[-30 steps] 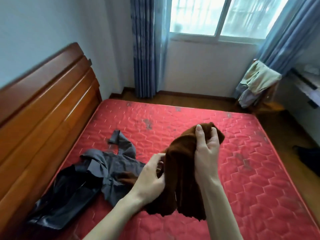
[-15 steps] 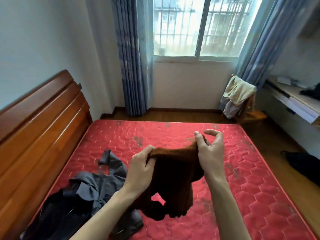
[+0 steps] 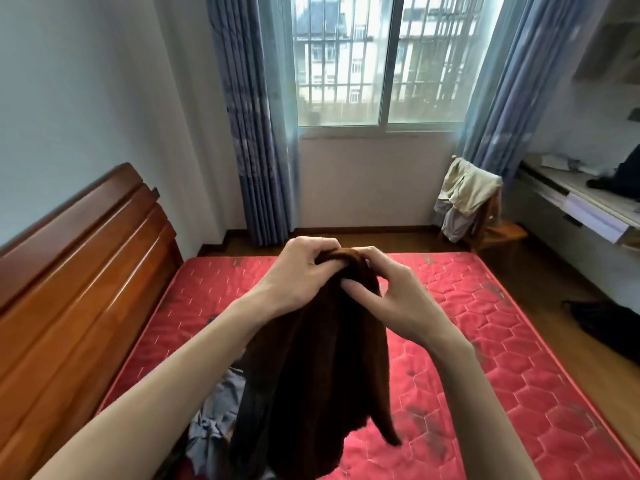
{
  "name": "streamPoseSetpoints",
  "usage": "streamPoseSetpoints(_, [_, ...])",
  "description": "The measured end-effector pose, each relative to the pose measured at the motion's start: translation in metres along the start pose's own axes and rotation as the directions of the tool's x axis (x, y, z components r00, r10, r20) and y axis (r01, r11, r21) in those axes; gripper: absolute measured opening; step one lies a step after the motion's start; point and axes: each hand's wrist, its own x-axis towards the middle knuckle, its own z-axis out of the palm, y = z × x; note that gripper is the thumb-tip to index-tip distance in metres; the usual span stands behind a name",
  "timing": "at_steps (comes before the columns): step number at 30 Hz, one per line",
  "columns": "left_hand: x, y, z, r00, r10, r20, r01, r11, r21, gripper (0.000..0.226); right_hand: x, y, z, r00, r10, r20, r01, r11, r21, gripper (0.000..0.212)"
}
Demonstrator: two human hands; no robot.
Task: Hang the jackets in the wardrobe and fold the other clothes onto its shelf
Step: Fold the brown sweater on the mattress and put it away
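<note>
**Head view: brown garment lifted clear of the bed, both hands now bunched at its top edge**

Head view: the brown garment hangs in the air over the red mattress, held high in front of the person. A second ago it was low and crumpled close to the bed, with the hands apart at different heights; half a second ago the hands held a short span of its edge stretched between them. Now they have come together at one spot on the top edge. The left hand grips the cloth with curled fingers, clenched round a fold. The right hand pinches the same fold between thumb and fingers just beside it. The fabric drops in one long dark fall below them, its lower hem loose just above the mattress.

The head has also tilted up: the window and blue curtains fill more of the frame, and the grey clothes on the bed are mostly hidden behind the hanging cloth and the left forearm.

My reading is that the person is searching along the edge for a collar or shoulder seam, to shake the piece out and tell whether it hangs or folds. No wardrobe is in sight, so the sorting looks barely begun. More clothes lie over the chair by the window.
</note>
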Motion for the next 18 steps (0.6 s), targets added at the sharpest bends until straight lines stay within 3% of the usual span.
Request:
streamPoseSetpoints(5, [-0.006,-0.011,-0.017,1.0,-0.012,0.005,0.012,1.0,-0.014,0.021,0.007,0.008,0.002,0.998,0.014,0.063,-0.015,1.0,0.016,0.013])
streamPoseSetpoints(7, [-0.009,-0.016,-0.022,1.0,-0.022,-0.017,0.021,0.999,-0.039,0.022,0.012,0.013,0.007,0.995,0.044,0.093,-0.034,0.994,-0.1,0.007])
streamPoseSetpoints(10, [-0.012,-0.023,-0.028,0.999,-0.021,-0.047,0.022,1.0,0.004,0.021,0.016,0.021,0.017,0.994,0.084,0.071,-0.064,0.966,-0.25,0.022])
streamPoseSetpoints(14, [-0.019,-0.032,-0.039,0.997,0.008,-0.082,-0.007,1.0,0.018,0.012,0.02,0.016,0.025,1.0,0.021,-0.01,-0.021,0.999,-0.025,0.016])
streamPoseSetpoints(18, [-0.035,-0.063,-0.042,0.992,-0.029,0.124,0.015,0.993,0.117,0.017,0.03,0.001,0.017,0.993,0.051,-0.108,-0.029,0.98,0.195,0.021])
